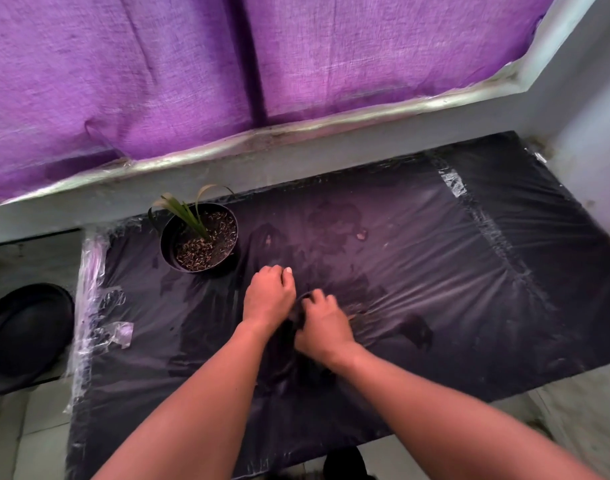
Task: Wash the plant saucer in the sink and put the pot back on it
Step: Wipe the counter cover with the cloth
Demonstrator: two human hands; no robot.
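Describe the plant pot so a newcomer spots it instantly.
Start at the black plastic-covered table below the purple curtain. The plant pot stands near its far left corner. It is round and black, and the only thing with green leaves and soil.

We see a purple woven cloth (192, 64) hanging behind a pale ledge (296, 147). Below it lies a black plastic sheet (452, 271), wrinkled and glossy, its edges fixed with clear tape (452, 181), more tape crumpled along its left border (92, 271). Pale floor tiles (37, 445) show at lower left.
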